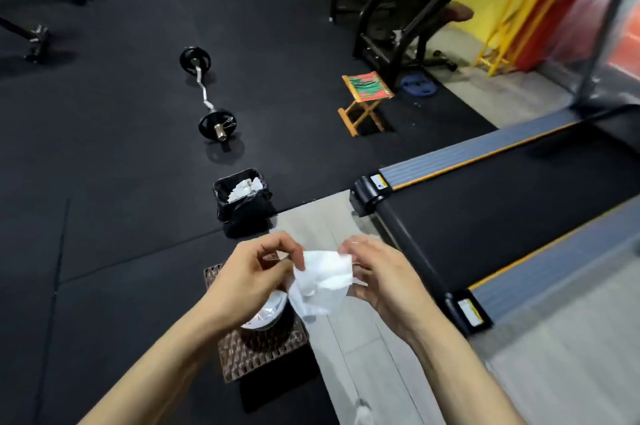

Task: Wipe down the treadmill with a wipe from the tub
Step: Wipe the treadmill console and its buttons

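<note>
A white wipe [322, 280] is stretched between my two hands, low in the middle of the head view. My left hand [252, 277] pinches its left edge and my right hand [384, 277] pinches its right edge. The wipe's lower part hangs crumpled. Directly under my left hand stands the round wipe tub [265, 317], white-topped, on a brown woven stand [256, 352]; most of the tub is hidden by my hand. The treadmill [502, 202] lies to the right, with a black belt and grey side rails with orange trim.
A black-lined bin [242, 201] holding used white wipes stands just beyond my hands. Farther out on the black rubber floor lie a curl barbell [207, 95] and a small wooden folding stool [365, 100]. A black exercise machine [408, 15] stands at the back right.
</note>
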A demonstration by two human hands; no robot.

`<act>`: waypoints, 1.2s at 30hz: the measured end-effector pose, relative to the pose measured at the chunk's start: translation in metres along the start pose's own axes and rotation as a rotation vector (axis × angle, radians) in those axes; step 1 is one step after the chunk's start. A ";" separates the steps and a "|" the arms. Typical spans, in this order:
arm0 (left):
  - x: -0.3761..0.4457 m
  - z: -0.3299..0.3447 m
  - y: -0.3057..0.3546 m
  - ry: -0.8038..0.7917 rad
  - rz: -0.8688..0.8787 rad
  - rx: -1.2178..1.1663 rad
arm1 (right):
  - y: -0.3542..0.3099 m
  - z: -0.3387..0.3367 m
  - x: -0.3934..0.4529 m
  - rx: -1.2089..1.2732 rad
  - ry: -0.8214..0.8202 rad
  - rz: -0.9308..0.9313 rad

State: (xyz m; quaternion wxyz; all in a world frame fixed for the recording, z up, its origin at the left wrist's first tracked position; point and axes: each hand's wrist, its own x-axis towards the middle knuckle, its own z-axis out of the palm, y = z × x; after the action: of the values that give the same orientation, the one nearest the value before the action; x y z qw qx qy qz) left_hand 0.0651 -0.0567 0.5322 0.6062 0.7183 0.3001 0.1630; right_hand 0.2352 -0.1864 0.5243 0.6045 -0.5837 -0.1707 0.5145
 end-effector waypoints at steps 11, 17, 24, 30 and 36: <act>-0.034 0.064 0.131 -0.221 0.359 0.262 | -0.084 -0.041 -0.148 -0.398 0.381 -0.248; -0.031 0.147 0.158 -0.187 0.719 0.823 | -0.096 -0.116 -0.213 -0.442 0.699 -0.467; -0.035 0.296 0.203 -0.125 0.899 0.948 | -0.110 -0.240 -0.306 -0.634 0.952 -0.552; -0.027 0.432 0.249 -0.164 0.899 0.955 | -0.128 -0.364 -0.378 -0.888 1.118 -0.529; 0.003 0.543 0.285 -0.237 0.970 0.962 | -0.147 -0.465 -0.410 -0.970 1.238 -0.521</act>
State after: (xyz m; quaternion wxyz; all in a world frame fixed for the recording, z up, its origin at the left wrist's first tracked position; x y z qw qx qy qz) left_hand 0.4590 -0.4983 0.6931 0.1077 0.9732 -0.0840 0.1848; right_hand 0.5038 -0.7388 0.6949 0.3701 -0.8992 -0.1396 -0.1872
